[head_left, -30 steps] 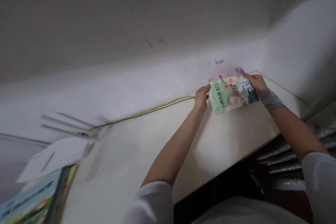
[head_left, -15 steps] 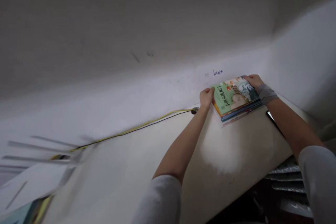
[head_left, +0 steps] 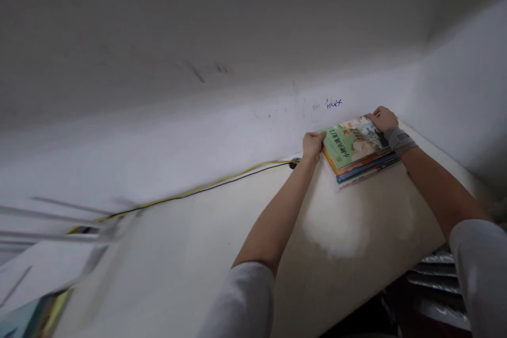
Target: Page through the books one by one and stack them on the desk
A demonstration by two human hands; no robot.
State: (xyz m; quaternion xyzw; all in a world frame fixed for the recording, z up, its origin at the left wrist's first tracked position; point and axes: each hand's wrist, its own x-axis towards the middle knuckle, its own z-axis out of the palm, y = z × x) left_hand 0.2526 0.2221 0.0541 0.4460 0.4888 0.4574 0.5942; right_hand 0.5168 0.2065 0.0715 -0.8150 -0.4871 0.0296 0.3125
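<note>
A stack of thin picture books (head_left: 362, 166) lies on the white tabletop (head_left: 245, 253) close to the back wall. Its top book (head_left: 352, 142) has a green cover with dark lettering and a painted scene. My left hand (head_left: 313, 143) is closed on the stack's left edge, thumb near the top cover. At the far right corner, my right hand (head_left: 383, 118) has its fingers bent over the books' edge; the fingertips are partly hidden. A grey band circles my right wrist.
Yellow and black cables (head_left: 222, 182) run along the table's back edge to a dark cable hole (head_left: 294, 163). At left stands a blurred metal rack (head_left: 79, 224), with books (head_left: 35, 317) below it. Silvery packaged items (head_left: 439, 274) sit below the table's front edge.
The view has shifted slightly. My hands stay at the stack, and more of the orange book under the top one shows. The phone beside my right arm is now nearly hidden.
</note>
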